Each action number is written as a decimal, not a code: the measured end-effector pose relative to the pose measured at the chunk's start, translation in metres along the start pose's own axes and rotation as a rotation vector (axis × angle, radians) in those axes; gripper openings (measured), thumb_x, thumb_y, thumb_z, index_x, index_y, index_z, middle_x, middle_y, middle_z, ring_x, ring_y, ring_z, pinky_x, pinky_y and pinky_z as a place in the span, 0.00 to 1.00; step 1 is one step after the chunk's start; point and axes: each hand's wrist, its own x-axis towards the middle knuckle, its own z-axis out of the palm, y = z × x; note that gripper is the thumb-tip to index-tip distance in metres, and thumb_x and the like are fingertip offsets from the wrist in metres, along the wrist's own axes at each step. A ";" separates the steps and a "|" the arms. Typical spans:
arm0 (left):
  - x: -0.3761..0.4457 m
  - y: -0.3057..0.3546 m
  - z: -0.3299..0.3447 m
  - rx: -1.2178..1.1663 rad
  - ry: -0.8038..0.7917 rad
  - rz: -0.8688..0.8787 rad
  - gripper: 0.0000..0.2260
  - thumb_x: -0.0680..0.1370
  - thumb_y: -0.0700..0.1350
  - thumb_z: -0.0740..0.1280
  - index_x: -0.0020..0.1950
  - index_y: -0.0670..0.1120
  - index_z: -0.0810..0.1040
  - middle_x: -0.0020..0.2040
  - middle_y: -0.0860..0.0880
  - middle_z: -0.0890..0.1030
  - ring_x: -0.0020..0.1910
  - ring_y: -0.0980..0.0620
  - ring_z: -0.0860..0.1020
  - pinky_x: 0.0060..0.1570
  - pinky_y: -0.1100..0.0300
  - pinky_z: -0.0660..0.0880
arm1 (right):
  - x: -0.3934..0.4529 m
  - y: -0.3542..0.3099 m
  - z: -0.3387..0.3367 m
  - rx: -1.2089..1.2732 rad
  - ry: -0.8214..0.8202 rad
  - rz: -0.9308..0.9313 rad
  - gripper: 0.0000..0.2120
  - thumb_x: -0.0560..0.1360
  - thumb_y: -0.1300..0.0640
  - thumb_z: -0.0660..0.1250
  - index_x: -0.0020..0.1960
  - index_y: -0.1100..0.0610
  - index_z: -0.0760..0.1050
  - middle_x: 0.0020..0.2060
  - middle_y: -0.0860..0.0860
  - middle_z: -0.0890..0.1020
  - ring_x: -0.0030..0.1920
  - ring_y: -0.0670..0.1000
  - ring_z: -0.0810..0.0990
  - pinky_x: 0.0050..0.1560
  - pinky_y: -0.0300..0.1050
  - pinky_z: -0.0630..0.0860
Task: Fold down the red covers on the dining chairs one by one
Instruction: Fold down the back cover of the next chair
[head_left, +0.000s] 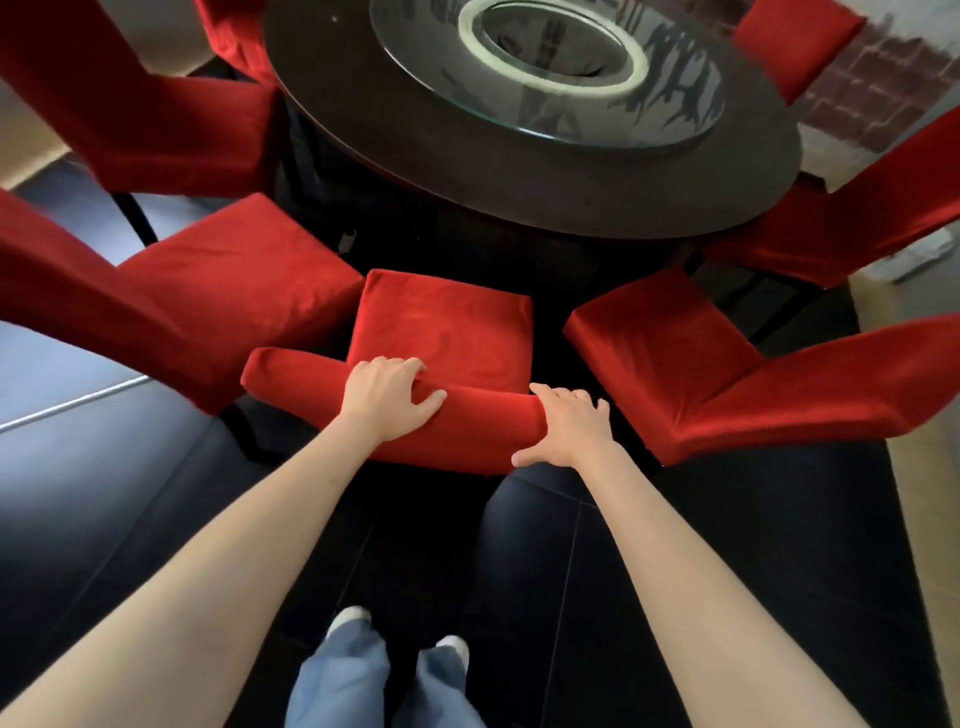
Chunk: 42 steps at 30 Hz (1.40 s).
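Note:
Directly in front of me stands a dining chair with a red cover (467, 426) over its backrest and its seat (447, 327). My left hand (387, 397) lies on top of the backrest near its middle, fingers curled over the front edge and thumb on the fabric, gripping the red cover. My right hand (566, 423) wraps the backrest's right end, fingers over the top and thumb spread below, also holding the cover. The lower part of the chair back is hidden behind the fabric and my arms.
Several other red-covered chairs ring a dark round table (363, 104) with a glass turntable (675, 109): one close at left (197, 312), one close at right (727, 384), others further back. The floor is dark tile (130, 493). My feet (400, 639) stand behind the chair.

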 end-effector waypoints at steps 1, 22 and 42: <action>-0.001 0.001 0.001 0.002 0.009 -0.006 0.25 0.75 0.64 0.60 0.61 0.47 0.77 0.52 0.48 0.83 0.53 0.45 0.79 0.52 0.52 0.71 | 0.003 0.001 0.002 0.011 0.005 -0.010 0.54 0.61 0.33 0.75 0.78 0.49 0.54 0.72 0.52 0.67 0.73 0.58 0.62 0.71 0.64 0.55; -0.037 -0.009 -0.001 0.044 -0.024 -0.055 0.32 0.73 0.69 0.50 0.63 0.51 0.76 0.59 0.51 0.80 0.61 0.48 0.73 0.64 0.50 0.63 | -0.020 -0.006 0.018 0.060 0.081 0.005 0.35 0.61 0.33 0.74 0.63 0.44 0.70 0.54 0.48 0.78 0.58 0.53 0.74 0.63 0.55 0.65; -0.029 -0.030 -0.005 0.112 -0.051 0.081 0.37 0.70 0.72 0.43 0.60 0.52 0.78 0.56 0.52 0.81 0.59 0.49 0.75 0.63 0.53 0.64 | -0.053 -0.025 0.042 0.126 0.138 0.102 0.35 0.64 0.33 0.73 0.66 0.45 0.70 0.57 0.48 0.78 0.62 0.52 0.74 0.71 0.55 0.60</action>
